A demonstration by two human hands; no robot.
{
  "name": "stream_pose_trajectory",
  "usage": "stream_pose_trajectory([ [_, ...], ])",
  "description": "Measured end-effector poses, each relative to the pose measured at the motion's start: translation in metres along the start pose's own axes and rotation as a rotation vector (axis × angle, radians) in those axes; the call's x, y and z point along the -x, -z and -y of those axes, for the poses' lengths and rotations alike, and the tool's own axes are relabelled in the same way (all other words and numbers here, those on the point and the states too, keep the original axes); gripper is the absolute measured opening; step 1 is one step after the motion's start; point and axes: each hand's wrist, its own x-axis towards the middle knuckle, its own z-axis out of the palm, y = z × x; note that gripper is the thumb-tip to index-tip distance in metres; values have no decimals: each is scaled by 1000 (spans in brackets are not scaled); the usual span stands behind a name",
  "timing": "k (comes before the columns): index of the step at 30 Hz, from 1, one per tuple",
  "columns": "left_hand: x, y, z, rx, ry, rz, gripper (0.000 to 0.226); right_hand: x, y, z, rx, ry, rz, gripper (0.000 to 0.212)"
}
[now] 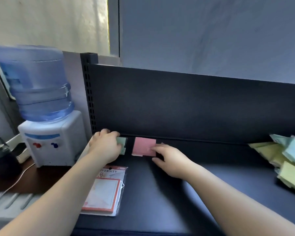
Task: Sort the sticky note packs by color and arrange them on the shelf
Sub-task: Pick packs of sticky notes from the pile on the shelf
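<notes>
On the dark shelf (160, 193), a green sticky note pack (123, 145) lies at the back left corner. My left hand (105, 147) covers most of it, fingers curled over its far edge. A pink sticky note pack (143, 146) lies just to the right of the green one, by the back panel. My right hand (170, 159) pinches the pink pack at its right near corner. A loose pile of yellow, green and blue packs (283, 157) sits at the shelf's right end, partly cut off by the frame.
A clear packet of white notepaper with an orange border (104, 191) lies on the shelf's left front. The upright back panel (177, 103) closes the shelf behind. A water dispenser (46, 133) and a dark kettle (0, 155) stand on a table to the left.
</notes>
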Motion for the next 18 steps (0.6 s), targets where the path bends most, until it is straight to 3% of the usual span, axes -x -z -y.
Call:
stream_pose_trajectory([
  [8, 38, -4, -99, 85, -243, 74, 52, 94, 52, -48, -111, -94, -101, 43],
  [18, 122, -57, -311, 202, -500, 199, 46, 248, 119, -178, -103, -213, -275, 41],
])
